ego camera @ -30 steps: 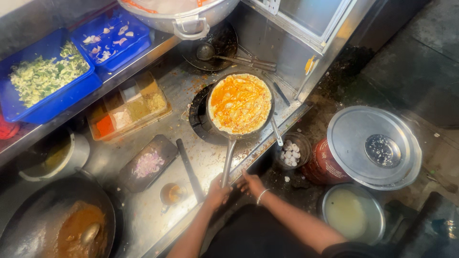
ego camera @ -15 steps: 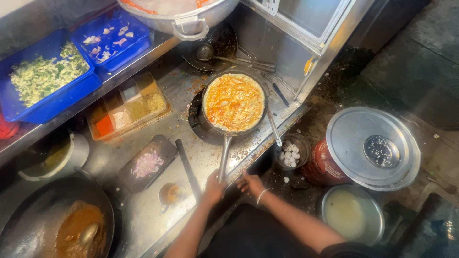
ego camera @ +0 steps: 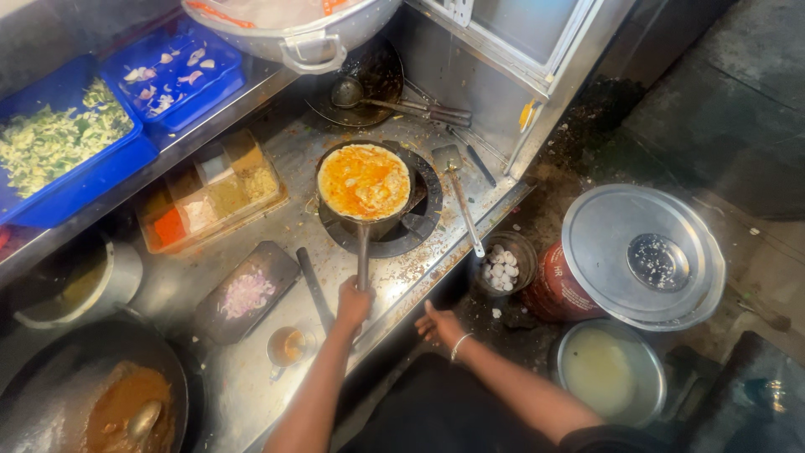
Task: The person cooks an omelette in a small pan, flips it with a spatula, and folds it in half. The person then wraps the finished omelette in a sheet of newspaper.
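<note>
- Head view: the left hand (ego camera: 353,304) is closing its grip around the long handle of the small frying pan (ego camera: 364,186), which is sitting on the round burner (ego camera: 417,220) set into the steel counter (ego camera: 277,369).
- The pan is holding an orange-yellow egg layer (ego camera: 364,180) spread almost to the rim; its surface is looking mostly set with paler patches, so the cooking appears well along, though not yet plated. No plate is showing near the burner.
- The right hand (ego camera: 439,325) is hovering empty at the counter's front edge, fingers spread open, touching nothing that I can make out.
- A spatula (ego camera: 464,205) is lying on the counter just right of the burner, handle pointing toward the counter's edge, between the pan and the right hand.
- Left of the handle: a dark tray of chopped onion (ego camera: 245,294), a dark strip-like tool (ego camera: 314,287) beside it, and a small cup (ego camera: 287,346) near the wrist.
- Further left: a spice box (ego camera: 210,193), blue bins (ego camera: 75,164) of chopped greens, and a big wok of brown gravy (ego camera: 117,394) with a ladle in it.
- On the floor to the right: a bowl of white pieces (ego camera: 501,264), a lidded pot (ego camera: 641,252), and a pot of pale liquid (ego camera: 608,373).
- Crowding is tight near the handle; the cup and dark tool are lying close to the left arm's path.
</note>
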